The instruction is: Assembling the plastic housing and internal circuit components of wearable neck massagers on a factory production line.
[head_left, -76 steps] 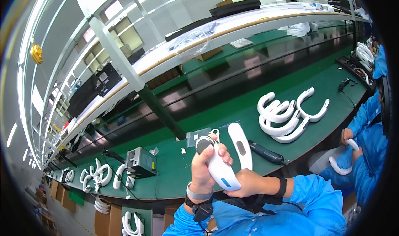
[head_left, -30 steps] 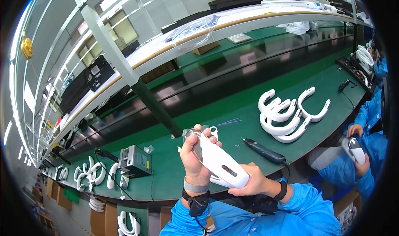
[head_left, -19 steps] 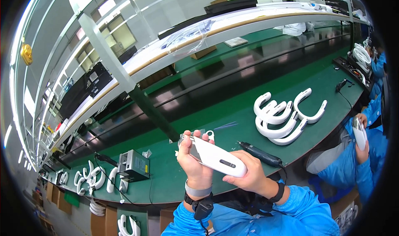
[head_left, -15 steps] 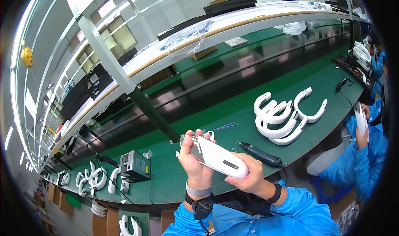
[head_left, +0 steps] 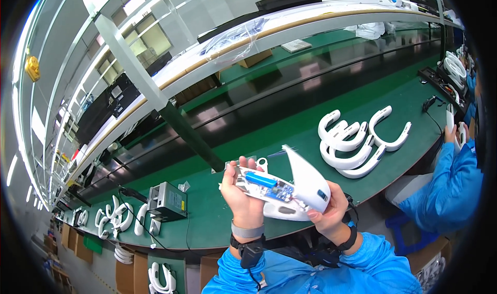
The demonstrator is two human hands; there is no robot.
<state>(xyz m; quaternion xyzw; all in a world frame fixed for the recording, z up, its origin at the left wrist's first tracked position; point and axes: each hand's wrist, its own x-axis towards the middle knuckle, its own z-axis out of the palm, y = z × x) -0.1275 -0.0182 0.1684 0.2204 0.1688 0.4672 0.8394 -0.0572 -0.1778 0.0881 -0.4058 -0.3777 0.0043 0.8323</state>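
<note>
I've got the open white housing (head_left: 272, 211) gripped in my left hand (head_left: 244, 201), slanting down rightward; right hand (head_left: 332, 211) clasps its upraised cover (head_left: 306, 179).

The device (head_left: 280, 190) lies between the left hand (head_left: 242, 198) and right hand (head_left: 331, 214), over the counter (head_left: 383, 92). On the counter: box unit (head_left: 167, 202), left of the device; frames (head_left: 344, 147), right; tray (head_left: 438, 90), farther right. Shelf (head_left: 321, 20): behind and above the counter.
</note>
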